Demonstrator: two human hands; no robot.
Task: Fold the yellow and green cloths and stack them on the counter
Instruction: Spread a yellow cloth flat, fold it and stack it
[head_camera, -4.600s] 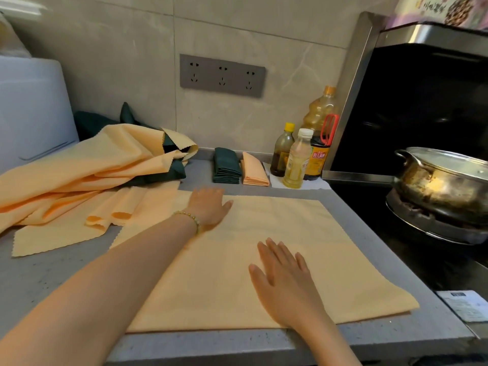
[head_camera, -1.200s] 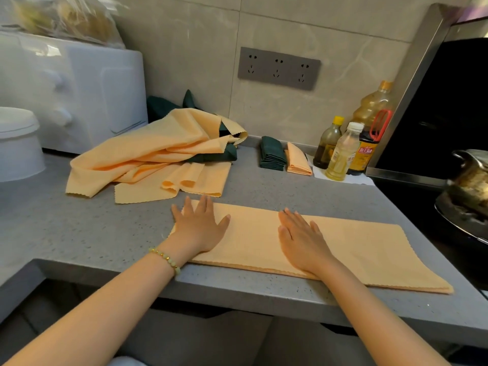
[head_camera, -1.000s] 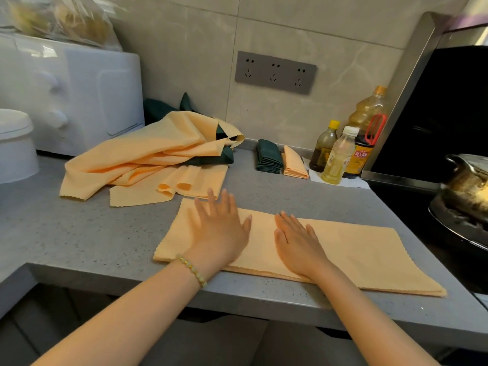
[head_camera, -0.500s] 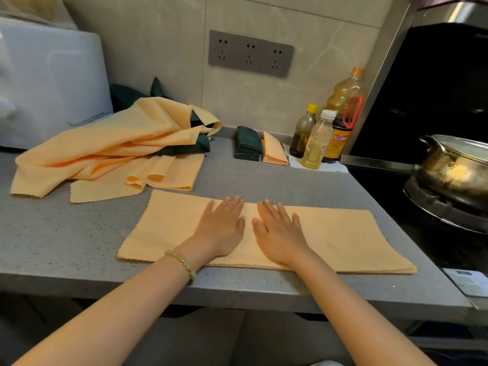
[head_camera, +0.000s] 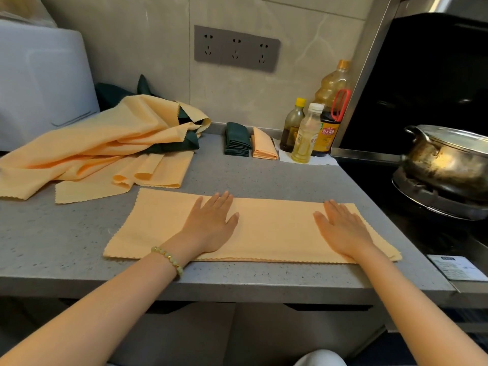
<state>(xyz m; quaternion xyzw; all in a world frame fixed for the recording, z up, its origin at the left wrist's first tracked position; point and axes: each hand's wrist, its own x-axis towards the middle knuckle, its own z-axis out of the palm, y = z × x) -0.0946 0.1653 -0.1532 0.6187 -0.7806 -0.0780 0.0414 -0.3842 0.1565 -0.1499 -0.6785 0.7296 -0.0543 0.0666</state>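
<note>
Yellow cloth point(head_camera: 274, 228) looks soft and limp; my left hand point(head_camera: 211, 225) and right hand point(head_camera: 343, 231) press it, fingers point(head_camera: 224, 200) straight; I'd pinch its 3 o'clock corners.

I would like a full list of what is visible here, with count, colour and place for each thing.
counter: one, speckled grey, centre
yellow cloth strip: one, yellow, folded, counter front
loose cloth pile: count unclear, yellow over dark green, back left
folded green cloths: one stack, dark green, near wall
folded yellow cloth: one, yellow, right of that stack
bottles: three, amber to pale yellow, right of folded cloths
pot: one, metal, far right
socket panel: one, grey, on wall
white appliance: one, white, far left
left hand: one, flat on strip's middle
right hand: one, flat near strip's right end
</note>
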